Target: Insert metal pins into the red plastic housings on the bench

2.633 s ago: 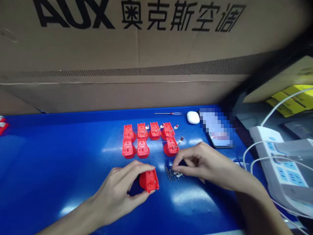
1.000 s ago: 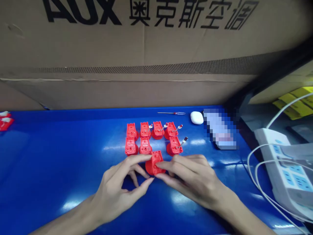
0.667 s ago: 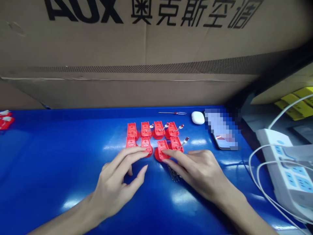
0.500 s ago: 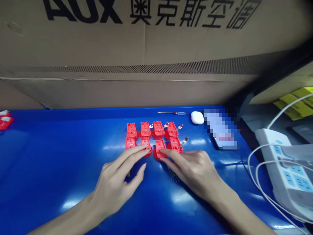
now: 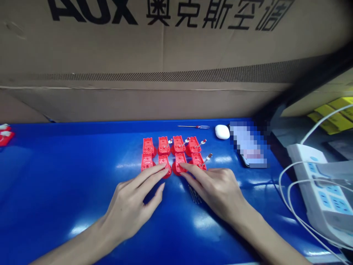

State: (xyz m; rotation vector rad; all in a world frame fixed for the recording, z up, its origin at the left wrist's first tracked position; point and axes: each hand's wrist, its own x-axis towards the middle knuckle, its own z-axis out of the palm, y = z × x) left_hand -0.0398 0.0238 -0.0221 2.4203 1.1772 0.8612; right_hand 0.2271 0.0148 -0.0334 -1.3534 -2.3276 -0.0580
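Two rows of red plastic housings on round bases stand on the blue table, several in all. My left hand [image 5: 135,200] rests its outstretched fingertips on a front-row red housing [image 5: 163,160], with the thumb held apart. My right hand [image 5: 217,187] has index finger and thumb on the neighbouring red housing [image 5: 180,158]. Small metal pieces with white and red ends stick up from several housings, one being the metal piece [image 5: 209,157] at the front right. Thin metal pins [image 5: 193,193] lie partly hidden under my right hand.
A small screwdriver [image 5: 202,127] lies behind the rows, near a white earbud case [image 5: 222,131] and a blurred phone [image 5: 248,145]. On the right is a power strip [image 5: 311,158] with white cables. A large cardboard box [image 5: 165,48] walls off the back.
The housing at my right fingers has shifted slightly away from me, into line with its front row. My left hand has barely moved.
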